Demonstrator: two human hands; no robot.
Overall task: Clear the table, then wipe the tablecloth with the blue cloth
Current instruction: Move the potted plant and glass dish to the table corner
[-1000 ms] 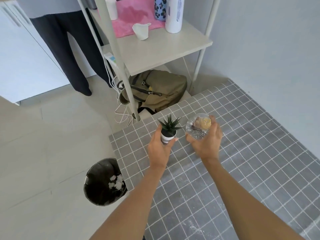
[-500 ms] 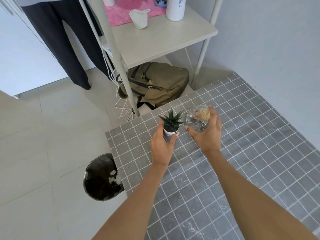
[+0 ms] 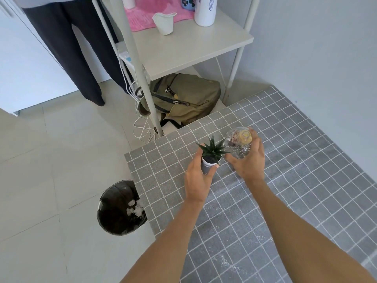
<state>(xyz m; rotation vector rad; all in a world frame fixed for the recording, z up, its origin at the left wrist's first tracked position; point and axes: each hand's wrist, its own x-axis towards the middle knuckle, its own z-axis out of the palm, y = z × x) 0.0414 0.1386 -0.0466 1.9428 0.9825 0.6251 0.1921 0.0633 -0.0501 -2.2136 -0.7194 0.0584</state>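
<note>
Clearing is the step in hand, I judge: both hands are loaded above the table [image 3: 306,160] and its grey checked tablecloth [image 3: 265,211]. The left hand [image 3: 196,178] has its grip curled round the small potted succulent [image 3: 211,155], and the right hand [image 3: 247,160] grips a clear plastic bottle [image 3: 238,144] with a yellow cap; plant and bottle sit just beside each other, near the table's far left corner. Beyond that corner stands a white shelf unit [image 3: 183,50], the likely drop-off. Next, both things want carrying across the gap and setting down upright. White specks dust the tablecloth nearer the person. No blue cloth is in sight.
</note>
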